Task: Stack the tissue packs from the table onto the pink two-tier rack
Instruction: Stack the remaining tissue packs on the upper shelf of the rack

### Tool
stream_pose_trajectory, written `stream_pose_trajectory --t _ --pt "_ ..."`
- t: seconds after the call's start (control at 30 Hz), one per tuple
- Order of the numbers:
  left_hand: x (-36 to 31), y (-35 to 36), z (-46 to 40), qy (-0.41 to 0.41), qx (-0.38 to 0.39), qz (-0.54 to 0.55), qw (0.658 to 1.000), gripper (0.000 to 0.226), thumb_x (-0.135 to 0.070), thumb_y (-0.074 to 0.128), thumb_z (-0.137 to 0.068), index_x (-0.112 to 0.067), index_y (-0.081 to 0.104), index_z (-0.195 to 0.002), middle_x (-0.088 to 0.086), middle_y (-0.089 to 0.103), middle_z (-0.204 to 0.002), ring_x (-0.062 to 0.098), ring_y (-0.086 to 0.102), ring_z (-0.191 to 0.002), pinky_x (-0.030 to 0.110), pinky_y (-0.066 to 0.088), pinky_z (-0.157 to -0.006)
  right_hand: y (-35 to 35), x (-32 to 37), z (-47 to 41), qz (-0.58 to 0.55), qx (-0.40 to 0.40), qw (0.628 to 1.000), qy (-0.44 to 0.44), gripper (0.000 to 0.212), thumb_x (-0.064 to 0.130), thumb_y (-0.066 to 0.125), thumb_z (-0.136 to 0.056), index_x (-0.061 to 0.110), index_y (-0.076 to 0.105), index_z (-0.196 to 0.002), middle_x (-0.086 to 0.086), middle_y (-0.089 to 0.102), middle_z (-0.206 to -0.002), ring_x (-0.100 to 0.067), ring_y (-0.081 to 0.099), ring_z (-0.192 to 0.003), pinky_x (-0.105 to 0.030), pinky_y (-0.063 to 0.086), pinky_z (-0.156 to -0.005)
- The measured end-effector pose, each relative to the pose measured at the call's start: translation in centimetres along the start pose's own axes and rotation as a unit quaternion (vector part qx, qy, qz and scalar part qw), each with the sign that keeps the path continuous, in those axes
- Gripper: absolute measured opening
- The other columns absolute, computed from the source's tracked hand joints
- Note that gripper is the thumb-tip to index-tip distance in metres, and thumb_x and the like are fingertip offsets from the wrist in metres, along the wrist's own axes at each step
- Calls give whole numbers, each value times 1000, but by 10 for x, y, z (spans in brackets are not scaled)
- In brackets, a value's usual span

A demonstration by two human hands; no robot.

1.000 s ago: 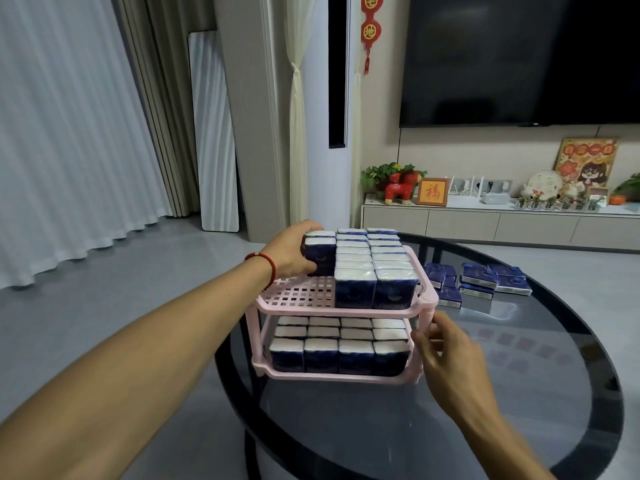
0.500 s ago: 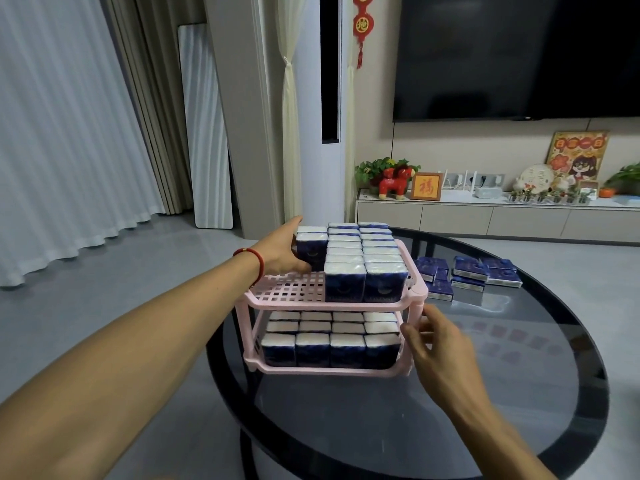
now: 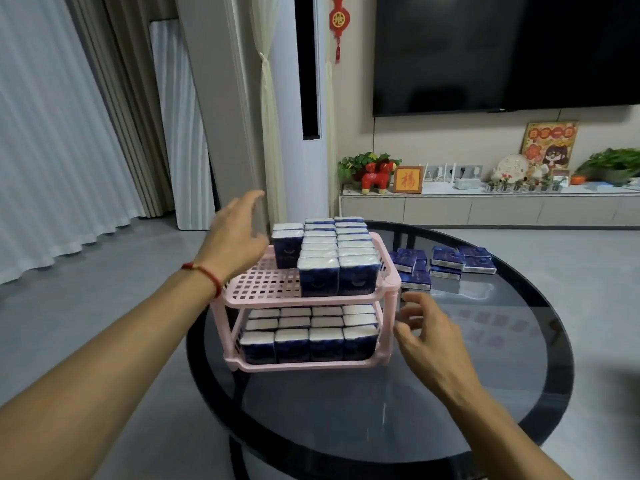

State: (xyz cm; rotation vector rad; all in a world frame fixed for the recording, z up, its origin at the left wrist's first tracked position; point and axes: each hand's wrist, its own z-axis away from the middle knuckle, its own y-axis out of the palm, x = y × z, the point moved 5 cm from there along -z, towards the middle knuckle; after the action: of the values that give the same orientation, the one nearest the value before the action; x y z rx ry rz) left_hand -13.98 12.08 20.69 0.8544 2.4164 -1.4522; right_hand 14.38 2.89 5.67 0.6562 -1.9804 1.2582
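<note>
Pink two-tier rack (image 3: 258, 289): stands on round dark glass tabletop (image 3: 433, 393), toward its left part.
Lower tier: filled with upright tissue packs (image 3: 308, 342), blue wrap, white tops, four across, rows running back.
Upper tier: two full columns of the same packs (image 3: 337, 252) along right side; short third column (image 3: 286, 245) to their left, at the rear only; bare pink grid in front-left corner.
Loose packs (image 3: 445, 263): lie flat in low piles on the tabletop, right of and behind the rack, apart from it.
Left hand (image 3: 235, 235): raised beside the short third column, just left of it; fingers spread and relaxed, holding nothing; blurred at the tips. Red cord bracelet (image 3: 207, 273) at wrist.
Right hand (image 3: 427, 329): by the rack's front-right post, at lower-tier height; fingers loosely curled toward the post, nothing gripped; contact with the post cannot be told.
Background: grey floor (image 3: 86, 323); pale curtains (image 3: 52, 133) at left; dark television (image 3: 502, 50) on wall; low white cabinet (image 3: 485, 209) beneath, bearing red toy horse (image 3: 377, 176), framed red plaque (image 3: 408, 179), plants and small ornaments.
</note>
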Motion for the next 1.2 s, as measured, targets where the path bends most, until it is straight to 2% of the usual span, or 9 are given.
stream_pose_trajectory --t 0.07,0.13,0.27,0.47,0.63,0.73,0.9,1.03,1.2 --pt "-30 -18 36 136 -163 -33 977 46 9 59 -84 -10 63 -126 9 64 -122 26 55 -118 42 49 -104 -6 -13 -5 77 -21 997 -16 45 19 61 -94 23 48 -137 0 63 -126 -15 62 -102 -36 56 -88" --pt "-62 -13 86 229 -211 1 950 31 13 60 -81 -5 70 -104 9 67 -108 26 58 -108 34 47 -101 -7 -28 -14 179 -17 983 -44 40 21 58 -95 23 47 -133 -5 61 -127 -24 61 -108 -44 56 -89" --pt "-108 66 161 322 -65 116 937 25 10 67 -73 -7 72 -90 3 66 -104 21 61 -103 31 48 -92 -5 -60 -55 297 10 954 -47 36 26 56 -95 21 48 -130 -8 58 -130 -29 56 -113 -47 53 -91" --pt "-89 187 180 246 121 144 951 38 5 64 -73 -23 69 -99 -12 60 -109 8 58 -104 29 49 -92 21 -79 -129 302 61 949 -69 65 37 57 -92 32 31 -152 -8 37 -154 -34 37 -138 -54 39 -109" --pt "-75 200 181 180 108 148 966 35 -1 70 -73 -28 72 -95 -18 64 -109 5 62 -106 19 47 -94 61 -74 -190 352 90 925 -110 75 52 57 -89 40 22 -154 -7 14 -166 -42 10 -151 -70 10 -118" --pt "-67 201 175 129 87 157 975 37 -1 69 -69 -31 73 -92 -19 67 -106 5 67 -96 13 50 -80 85 -62 -226 394 161 891 -160 75 64 51 -93 45 17 -157 -1 -2 -171 -42 -6 -154 -77 -2 -115" --pt "-69 198 171 116 95 147 978 40 -2 70 -63 -32 73 -90 -22 66 -105 -4 61 -85 3 45 -76 114 -61 -238 459 302 810 -208 59 57 36 -102 46 17 -158 11 -4 -170 -39 -2 -155 -82 6 -110" --pt "-70 197 172 99 108 156 977 38 -2 68 -71 -32 73 -95 -20 66 -108 3 63 -90 6 44 -79 91 -64 -222 454 303 810 -213 57 61 36 -101 53 18 -155 12 3 -168 -39 12 -151 -78 22 -109" --pt "-72 198 178 76 142 162 974 34 -6 63 -80 -33 69 -101 -23 61 -113 8 61 -103 11 44 -87 51 -91 -190 441 292 831 -175 64 69 42 -94 59 16 -152 11 -2 -169 -38 12 -152 -76 21 -110"
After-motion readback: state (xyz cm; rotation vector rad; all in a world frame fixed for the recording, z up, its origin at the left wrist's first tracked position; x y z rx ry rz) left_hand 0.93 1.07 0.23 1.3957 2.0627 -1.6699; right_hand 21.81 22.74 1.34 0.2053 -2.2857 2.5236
